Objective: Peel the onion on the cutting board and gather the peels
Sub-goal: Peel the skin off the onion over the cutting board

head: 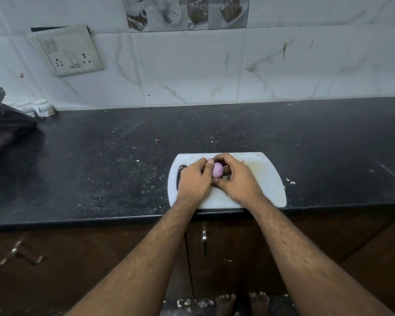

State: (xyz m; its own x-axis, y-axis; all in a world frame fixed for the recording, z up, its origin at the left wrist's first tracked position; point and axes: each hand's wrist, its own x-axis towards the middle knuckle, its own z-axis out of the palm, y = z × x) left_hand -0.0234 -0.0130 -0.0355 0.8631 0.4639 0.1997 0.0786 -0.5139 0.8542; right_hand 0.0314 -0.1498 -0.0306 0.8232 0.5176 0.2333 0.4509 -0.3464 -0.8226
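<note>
Onion: a small pink-purple onion point(217, 170) sits between the two hands over the middle of the cutting board; its pale peeled side faces the camera; it looks slightly taller than wide in the frame, so its long axis seems to run from the near edge of the board toward the wall; which end is root and which is tip cannot be told; whether it touches the board cannot be told
Left hand: the left hand point(195, 177) comes in from the near left; its fingers are curled round the onion's left side and its thumb tip lies at the onion's top; it grips the onion
Right hand: the right hand point(236, 176) comes in from the near right; its fingers arch over and curl round the onion's right side; it holds the onion, touching the left hand at top and bottom
Peels: a brownish bit of skin point(226, 171) shows in the gap under the right fingers; small scraps point(290, 181) lie on the counter just beside the board's right edge
Cutting board: a white plastic board point(267, 176) with a handle slot point(180, 177) at its left end; it lies at the near edge of the counter
Counter: black speckled stone point(100, 160); a dark bag point(7, 126) sits at the far left
Wall: marbled white tiles point(187, 69); a socket panel point(70, 51) at upper left
</note>
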